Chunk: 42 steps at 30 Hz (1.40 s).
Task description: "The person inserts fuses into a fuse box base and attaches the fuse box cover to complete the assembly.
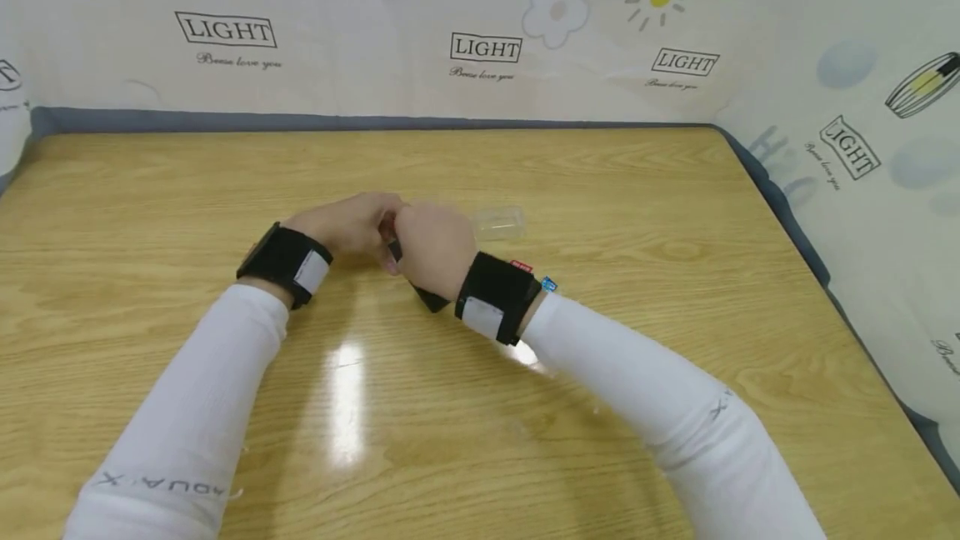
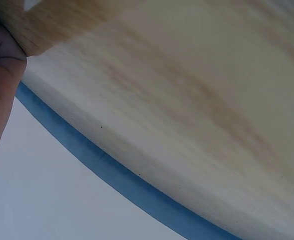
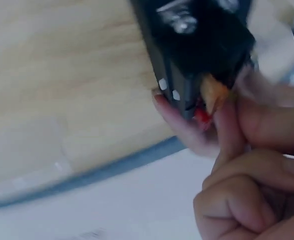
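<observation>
Both hands meet over the middle of the table around a black, box-shaped object [image 3: 202,50], whose exact kind I cannot tell. In the right wrist view it has a shiny patch on top and small white marks on its side. My left hand [image 1: 356,227] grips it from behind, fingers curled along its far side. At its near end, my right hand [image 1: 435,248] pinches a small orange piece [image 3: 214,92], with a bit of red [image 3: 203,117] beside it. Only part of the left hand [image 2: 1,70] shows in the left wrist view.
A clear plastic container [image 1: 501,223] lies on the wooden table [image 1: 637,207] just beyond the right hand. A printed cloth [image 1: 375,32] hangs behind the table's far edge and along its right side. Black straps with white patches circle both wrists.
</observation>
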Available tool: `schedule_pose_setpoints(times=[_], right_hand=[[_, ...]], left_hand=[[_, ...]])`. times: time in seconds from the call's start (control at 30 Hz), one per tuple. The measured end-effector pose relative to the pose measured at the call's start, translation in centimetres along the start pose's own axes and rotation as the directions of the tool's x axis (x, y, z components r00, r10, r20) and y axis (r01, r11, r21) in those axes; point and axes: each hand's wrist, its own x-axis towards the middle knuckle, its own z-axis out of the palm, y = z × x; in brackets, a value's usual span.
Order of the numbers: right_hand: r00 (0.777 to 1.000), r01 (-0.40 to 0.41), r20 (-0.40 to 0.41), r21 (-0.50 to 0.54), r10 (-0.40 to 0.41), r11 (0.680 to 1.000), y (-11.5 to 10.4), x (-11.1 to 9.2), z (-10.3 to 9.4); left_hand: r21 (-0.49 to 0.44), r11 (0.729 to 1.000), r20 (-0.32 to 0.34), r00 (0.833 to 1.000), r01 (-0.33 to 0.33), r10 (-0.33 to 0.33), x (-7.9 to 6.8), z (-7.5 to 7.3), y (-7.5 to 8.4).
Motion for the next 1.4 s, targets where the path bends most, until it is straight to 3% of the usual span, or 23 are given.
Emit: schedule_pose_setpoints(times=[0.13,0.27,0.37,0.53,0.67,0.83,1.07,1.23,1.4], right_hand=[[0.993,0.099,-0.047,-0.149,-0.107,0.984,-0.8,-0.8,0.6],[0.987,0.149,-0.032,-0.226,-0.16,0.963,-1.0,-1.0,1.0],[0.985,0.17,-0.015,-0.172,-0.175,0.97,-0.7,-0.9,0.9],[0.987,0.161,0.015,0.016,-0.161,0.987,0.3,-0.3,0.4],[0.991,0.113,0.051,0.134,-0.121,0.985,1.1,0.5,0.0],[0.996,0.063,0.046,0.243,-0.077,0.968,1.7,0.7,-0.4],[0.998,0.062,0.014,0.203,-0.067,0.977,1.4,0.0,-0.2],[0.997,0.08,-0.024,0.109,-0.078,0.991,1.1,-0.8,-0.1],[0.99,0.123,-0.079,0.071,-0.117,0.99,1.1,-1.2,0.4]], left_hand=[[0.015,0.998,0.0,0.998,-0.067,0.067,0.0,-0.1,-0.1],[0.025,0.998,-0.012,0.998,-0.058,0.059,0.0,0.0,-0.2],[0.011,0.998,-0.009,0.998,-0.058,0.058,0.0,0.0,-0.2],[0.001,1.0,-0.007,1.0,0.005,-0.005,-0.2,0.0,-0.1],[-0.005,0.999,-0.013,0.999,0.041,-0.041,-0.3,0.0,-0.1],[-0.026,0.999,-0.015,1.0,0.025,-0.025,-0.1,0.1,-0.1],[-0.034,0.999,-0.014,0.999,0.041,-0.041,0.1,0.2,-0.2],[-0.058,0.998,-0.002,1.0,0.006,-0.006,0.1,0.1,-0.1],[0.007,0.999,0.022,0.999,-0.038,0.038,0.1,0.0,0.1]])
